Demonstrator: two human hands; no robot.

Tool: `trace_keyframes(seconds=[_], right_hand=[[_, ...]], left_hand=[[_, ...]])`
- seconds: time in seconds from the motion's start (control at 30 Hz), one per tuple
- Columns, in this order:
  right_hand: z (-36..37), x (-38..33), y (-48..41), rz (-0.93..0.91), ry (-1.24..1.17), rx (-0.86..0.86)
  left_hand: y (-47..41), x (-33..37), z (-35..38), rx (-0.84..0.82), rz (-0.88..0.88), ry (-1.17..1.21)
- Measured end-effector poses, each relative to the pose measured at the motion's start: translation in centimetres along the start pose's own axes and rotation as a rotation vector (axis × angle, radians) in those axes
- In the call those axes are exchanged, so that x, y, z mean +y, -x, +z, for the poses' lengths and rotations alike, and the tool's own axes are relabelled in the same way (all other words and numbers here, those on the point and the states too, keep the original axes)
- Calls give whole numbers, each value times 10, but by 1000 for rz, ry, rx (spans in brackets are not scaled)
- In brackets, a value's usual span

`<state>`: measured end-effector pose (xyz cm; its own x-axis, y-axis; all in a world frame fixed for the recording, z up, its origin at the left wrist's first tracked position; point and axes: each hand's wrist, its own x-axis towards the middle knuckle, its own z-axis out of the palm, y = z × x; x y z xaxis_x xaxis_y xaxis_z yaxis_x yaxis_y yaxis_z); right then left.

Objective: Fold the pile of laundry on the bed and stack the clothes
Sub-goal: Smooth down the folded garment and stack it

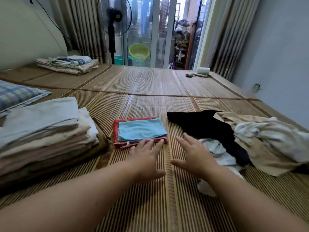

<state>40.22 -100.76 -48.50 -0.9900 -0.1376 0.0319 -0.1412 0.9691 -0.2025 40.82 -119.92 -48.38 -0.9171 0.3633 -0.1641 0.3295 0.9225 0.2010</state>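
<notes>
On the bamboo mat (150, 84) of the bed, both bare hands reach forward, fingers spread and holding nothing. The left hand (147, 158) lies flat, its fingertips touching the near edge of a small folded bundle: a light blue cloth (142, 129) sitting on a red patterned cloth (117, 131). The right hand (195, 154) hovers open just beside it, close to the unfolded pile (250, 139) on the right, a tangle of black, beige and white garments. Over on the left stands the tall stack of folded clothes (45, 131), grey on top, beige and white beneath. Far back sits a second folded heap of bedding (68, 63), near a standing fan (113, 19).
</notes>
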Motion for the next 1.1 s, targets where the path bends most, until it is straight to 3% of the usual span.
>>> trace_keyframes(seconds=[0.23, 0.5, 0.77, 1.1], right_hand=[[-35, 36, 126, 127, -61, -54], [-63, 93, 181, 350, -231, 20], [-67, 161, 186, 447, -318, 137], [-48, 240, 149, 611, -381, 232]], left_hand=[[68, 101, 8, -9, 206, -25], [76, 179, 11, -54, 231, 7], [4, 225, 17, -21, 223, 54], [-137, 313, 19, 6, 511, -368]])
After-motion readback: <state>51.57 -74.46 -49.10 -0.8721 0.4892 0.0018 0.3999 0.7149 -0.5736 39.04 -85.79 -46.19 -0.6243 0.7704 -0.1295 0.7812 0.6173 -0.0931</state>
